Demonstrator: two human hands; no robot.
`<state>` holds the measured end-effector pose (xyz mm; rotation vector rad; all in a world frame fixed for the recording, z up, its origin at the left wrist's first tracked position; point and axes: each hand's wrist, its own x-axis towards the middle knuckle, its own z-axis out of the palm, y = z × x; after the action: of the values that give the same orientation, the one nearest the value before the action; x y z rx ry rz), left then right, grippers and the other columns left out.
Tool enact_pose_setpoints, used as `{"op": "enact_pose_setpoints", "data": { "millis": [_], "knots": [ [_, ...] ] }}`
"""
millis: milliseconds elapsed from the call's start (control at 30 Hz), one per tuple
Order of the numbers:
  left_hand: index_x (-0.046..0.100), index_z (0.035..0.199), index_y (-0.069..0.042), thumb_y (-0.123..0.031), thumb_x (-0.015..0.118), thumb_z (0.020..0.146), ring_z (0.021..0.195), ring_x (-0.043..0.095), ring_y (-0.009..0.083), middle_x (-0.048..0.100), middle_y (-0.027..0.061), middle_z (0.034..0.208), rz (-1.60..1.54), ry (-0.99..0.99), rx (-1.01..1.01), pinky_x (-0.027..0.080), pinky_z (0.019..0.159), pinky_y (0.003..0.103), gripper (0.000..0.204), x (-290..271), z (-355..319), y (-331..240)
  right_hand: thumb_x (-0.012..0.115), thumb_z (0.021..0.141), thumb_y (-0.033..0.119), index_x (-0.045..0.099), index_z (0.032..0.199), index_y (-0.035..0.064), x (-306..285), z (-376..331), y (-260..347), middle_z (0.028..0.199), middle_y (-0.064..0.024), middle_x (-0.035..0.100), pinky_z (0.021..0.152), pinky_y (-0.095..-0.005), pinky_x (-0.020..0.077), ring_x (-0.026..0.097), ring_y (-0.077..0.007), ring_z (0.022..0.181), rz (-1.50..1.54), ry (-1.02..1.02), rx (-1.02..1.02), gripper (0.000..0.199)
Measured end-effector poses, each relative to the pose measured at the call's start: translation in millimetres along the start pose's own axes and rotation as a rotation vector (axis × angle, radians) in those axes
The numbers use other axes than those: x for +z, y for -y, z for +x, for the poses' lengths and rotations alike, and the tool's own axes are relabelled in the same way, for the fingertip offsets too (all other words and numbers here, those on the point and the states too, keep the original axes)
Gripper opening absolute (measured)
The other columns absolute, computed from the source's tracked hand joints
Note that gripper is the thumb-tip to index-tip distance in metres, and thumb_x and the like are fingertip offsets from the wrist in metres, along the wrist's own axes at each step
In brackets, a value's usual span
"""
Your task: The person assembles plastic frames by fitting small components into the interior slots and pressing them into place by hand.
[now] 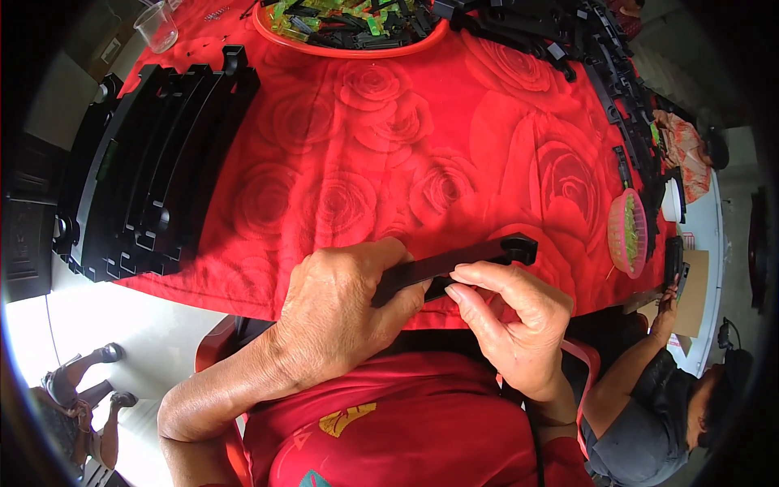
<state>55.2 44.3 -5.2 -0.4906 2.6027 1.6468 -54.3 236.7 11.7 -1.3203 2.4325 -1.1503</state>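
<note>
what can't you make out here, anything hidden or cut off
- Near end of the black plastic strip, head view: covered by the left hand.
- What the right hand fingers pinch under the strip: too small to tell.
- Contents of the red tray: cut off by the top edge.
- Pieces in the pink basket: too small and bent by the fisheye rim.

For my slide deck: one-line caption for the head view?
Both hands, left hand and right hand, grip a long black plastic part over a red rose-print tablecloth.

Person: red shirt (422,422) with yellow and teal print on front; bare forearms; bare hands, no gloves.
</note>
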Motion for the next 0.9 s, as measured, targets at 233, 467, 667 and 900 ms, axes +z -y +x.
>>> {"op": "enact_pose_setpoints", "data": {
  "millis": [233,467,667,900],
  "knots": [
    [0.074,0.109,0.0,-0.018,0.078,0.094,0.068,0.072,0.018,0.071,0.0136,0.075,0.011,-0.028,0.037,0.056,0.062,0.035,0.023,3,-1,1,0.086,0.085,-0.006,0.075,0.116,0.0009,3,-5,-3,0.099,-0.0089,0.08,0.051,-0.0204,0.0456,0.071,-0.0058,0.075,0.172,-0.086,0.085,0.034],
    [0.072,0.113,0.002,-0.014,0.075,0.096,0.068,0.067,0.0123,0.069,0.0094,0.074,-0.083,0.033,0.012,0.053,0.062,0.032,0.024,-4,0,0,0.084,0.087,-0.007,0.076,0.114,0.0002,-4,-4,-7,0.099,-0.0076,0.079,0.053,-0.0187,0.0449,0.069,-0.0035,0.075,0.21,-0.065,0.109,0.029],
    [0.07,0.119,0.002,-0.009,0.069,0.099,0.076,0.065,0.009,0.069,0.0067,0.079,-0.232,0.142,-0.027,0.051,0.066,0.029,0.023,-12,0,0,0.081,0.088,-0.009,0.075,0.113,-0.0009,-21,1,-1,0.097,-0.0087,0.079,0.056,-0.019,0.0481,0.072,-0.0053,0.079,0.227,-0.038,0.117,0.026],
    [0.07,0.118,0.002,-0.008,0.071,0.097,0.077,0.065,0.0083,0.07,0.0061,0.08,-0.227,0.149,-0.041,0.052,0.067,0.028,0.023,-13,1,-3,0.081,0.088,-0.008,0.073,0.118,-0.0017,-26,10,1,0.103,-0.0142,0.08,0.07,-0.0256,0.0621,0.081,-0.0187,0.093,0.178,0.032,0.039,0.032]
  ]
}}
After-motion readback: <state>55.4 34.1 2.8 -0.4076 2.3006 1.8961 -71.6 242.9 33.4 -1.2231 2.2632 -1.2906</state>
